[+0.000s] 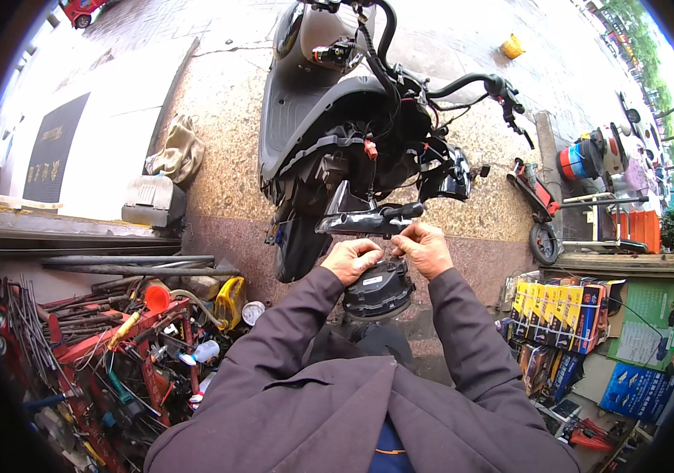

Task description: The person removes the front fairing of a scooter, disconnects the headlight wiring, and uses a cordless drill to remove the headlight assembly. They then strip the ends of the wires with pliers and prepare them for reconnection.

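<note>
A black rounded plastic housing (379, 293) with a small white label sits in front of my body, below the stripped front of an electric scooter (317, 118). At the housing's upper left edge is my left hand (350, 261), its thumb and fingers closed together; what they pinch is hidden. My right hand (425, 250) is closed in a pinch above the housing's upper right, on something too small to name. Just beyond both hands, a glossy black trim piece (370, 220) lies across the scooter's front. A red connector (371, 150) hangs among exposed wires.
On the left stands a red rack (89, 347) crowded with tools, with a red funnel (157, 298) and a yellow container (230, 303). Stacked boxes (562, 314) are on the right. A small red and black kick scooter (538, 193) stands behind them. The handlebar (471, 81) reaches right.
</note>
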Available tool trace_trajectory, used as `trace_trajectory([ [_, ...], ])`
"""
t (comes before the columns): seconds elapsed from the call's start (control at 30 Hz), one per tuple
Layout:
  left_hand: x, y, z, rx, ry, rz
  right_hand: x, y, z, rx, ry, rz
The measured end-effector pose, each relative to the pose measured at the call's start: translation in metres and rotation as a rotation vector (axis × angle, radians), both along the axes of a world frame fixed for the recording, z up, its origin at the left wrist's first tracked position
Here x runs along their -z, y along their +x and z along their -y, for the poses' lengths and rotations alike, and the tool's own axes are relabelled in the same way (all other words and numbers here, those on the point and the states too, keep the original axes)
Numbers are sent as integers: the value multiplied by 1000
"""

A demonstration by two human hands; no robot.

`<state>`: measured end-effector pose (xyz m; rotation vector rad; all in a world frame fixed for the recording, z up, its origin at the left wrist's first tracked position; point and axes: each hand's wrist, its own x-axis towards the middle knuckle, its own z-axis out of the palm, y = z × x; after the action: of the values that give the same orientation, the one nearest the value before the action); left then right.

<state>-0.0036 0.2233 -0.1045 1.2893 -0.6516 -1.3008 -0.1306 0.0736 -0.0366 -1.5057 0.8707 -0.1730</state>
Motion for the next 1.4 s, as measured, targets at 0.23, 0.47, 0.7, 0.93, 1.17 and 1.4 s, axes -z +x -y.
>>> trace_trajectory([
  [0.23,-15,14,2,92,36,166,11,12,1,-268,-112,-261],
  [0.47,-35,17,6,239,173,599,29,17,-1,-324,143,-235],
  [0.7,-40,10,9,253,274,805,44,19,-9,-397,-302,-303],
  [0.93,-31,-18,20,65,247,679,95,-14,23,-408,454,100],
  [1.17,-46,-48,28,-203,134,583,95,-5,78,-606,876,-122],
  [1.4,-57,-43,-38,-906,33,307,79,10,71,-581,772,-68],
])
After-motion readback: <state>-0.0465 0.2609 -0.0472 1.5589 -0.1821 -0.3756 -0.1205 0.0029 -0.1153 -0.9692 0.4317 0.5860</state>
